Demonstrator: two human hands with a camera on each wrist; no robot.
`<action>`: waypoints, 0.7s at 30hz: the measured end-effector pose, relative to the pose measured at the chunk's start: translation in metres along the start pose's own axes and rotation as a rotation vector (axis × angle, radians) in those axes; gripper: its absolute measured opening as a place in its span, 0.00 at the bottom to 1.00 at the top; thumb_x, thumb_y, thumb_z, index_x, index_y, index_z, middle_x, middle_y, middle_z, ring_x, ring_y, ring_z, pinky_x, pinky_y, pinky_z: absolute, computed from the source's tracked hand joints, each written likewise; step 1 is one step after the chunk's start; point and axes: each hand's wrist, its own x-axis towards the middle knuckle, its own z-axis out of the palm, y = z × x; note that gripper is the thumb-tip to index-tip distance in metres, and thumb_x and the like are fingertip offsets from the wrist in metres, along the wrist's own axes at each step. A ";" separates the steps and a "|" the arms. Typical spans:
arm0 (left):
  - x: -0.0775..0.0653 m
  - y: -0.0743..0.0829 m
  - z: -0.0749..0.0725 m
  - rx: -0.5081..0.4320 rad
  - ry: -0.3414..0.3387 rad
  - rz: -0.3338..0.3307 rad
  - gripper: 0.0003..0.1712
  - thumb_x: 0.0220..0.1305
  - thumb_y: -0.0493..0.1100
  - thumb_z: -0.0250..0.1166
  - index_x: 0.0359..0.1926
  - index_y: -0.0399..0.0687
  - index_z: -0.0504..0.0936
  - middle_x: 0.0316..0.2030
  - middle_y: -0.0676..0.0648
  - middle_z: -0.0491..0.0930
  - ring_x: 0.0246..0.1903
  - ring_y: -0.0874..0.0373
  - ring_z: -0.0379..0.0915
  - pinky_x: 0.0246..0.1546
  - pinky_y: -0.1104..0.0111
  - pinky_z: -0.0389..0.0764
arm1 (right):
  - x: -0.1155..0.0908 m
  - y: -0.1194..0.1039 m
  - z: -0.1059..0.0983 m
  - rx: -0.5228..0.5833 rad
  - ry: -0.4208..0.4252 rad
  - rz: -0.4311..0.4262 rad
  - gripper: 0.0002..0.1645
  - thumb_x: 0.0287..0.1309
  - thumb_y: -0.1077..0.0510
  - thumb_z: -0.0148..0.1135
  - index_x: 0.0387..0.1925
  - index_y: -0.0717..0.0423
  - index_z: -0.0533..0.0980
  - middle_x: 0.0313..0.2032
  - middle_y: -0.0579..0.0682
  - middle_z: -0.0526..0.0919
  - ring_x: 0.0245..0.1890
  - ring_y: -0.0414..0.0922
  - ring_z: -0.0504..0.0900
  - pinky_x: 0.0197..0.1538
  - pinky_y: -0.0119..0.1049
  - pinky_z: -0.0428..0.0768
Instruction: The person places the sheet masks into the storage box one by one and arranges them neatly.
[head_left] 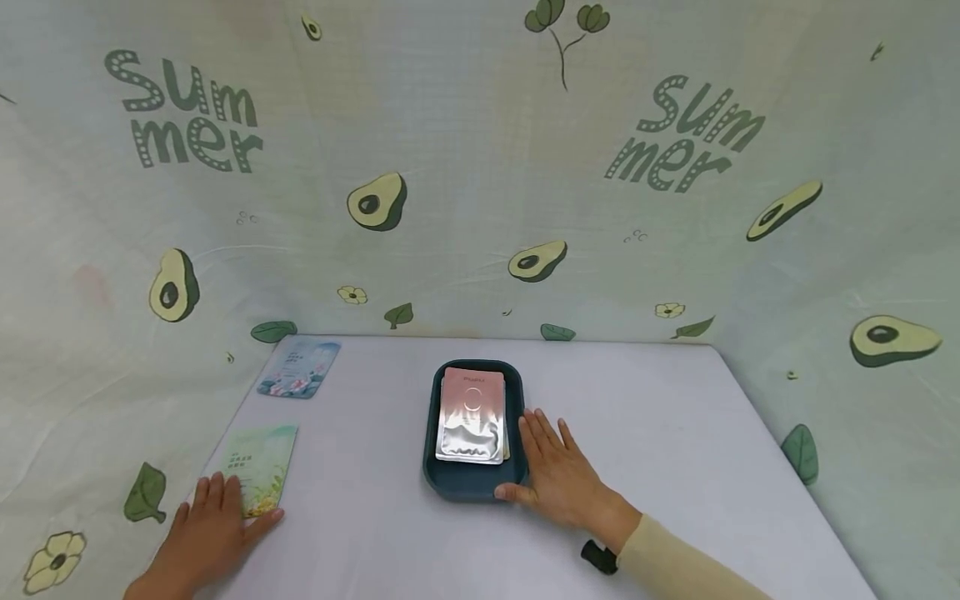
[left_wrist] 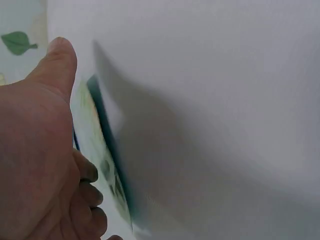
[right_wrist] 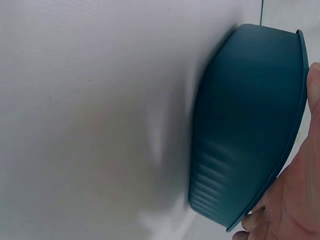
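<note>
A dark teal tray [head_left: 465, 489] stands at the middle of the table, holding a pink and silver sachet [head_left: 472, 417] that lies on top of another packet, mostly hidden. My right hand [head_left: 562, 479] rests along the tray's right rim, fingers extended and thumb at the near right corner. In the right wrist view the tray's outer wall [right_wrist: 245, 110] rises beside that hand. At the left, the fingertips of my left hand [head_left: 206, 529] touch a green floral packet [head_left: 262, 467], with the thumb stretched out by its near edge. The left wrist view shows this packet [left_wrist: 102, 145] at a steep slant.
A blue floral packet [head_left: 298, 368] lies at the table's far left corner. The white tabletop [head_left: 637, 408] meets a printed cloth backdrop [head_left: 465, 167] with avocados and leaves. A black strap [head_left: 600, 557] shows at the right wrist.
</note>
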 end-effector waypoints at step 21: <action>0.057 0.156 0.017 -0.164 -0.088 0.330 0.59 0.74 0.75 0.53 0.79 0.27 0.57 0.81 0.27 0.51 0.82 0.32 0.41 0.79 0.35 0.48 | 0.002 0.002 0.004 0.033 0.017 0.003 0.71 0.64 0.14 0.45 0.83 0.65 0.47 0.84 0.61 0.47 0.85 0.57 0.43 0.83 0.62 0.45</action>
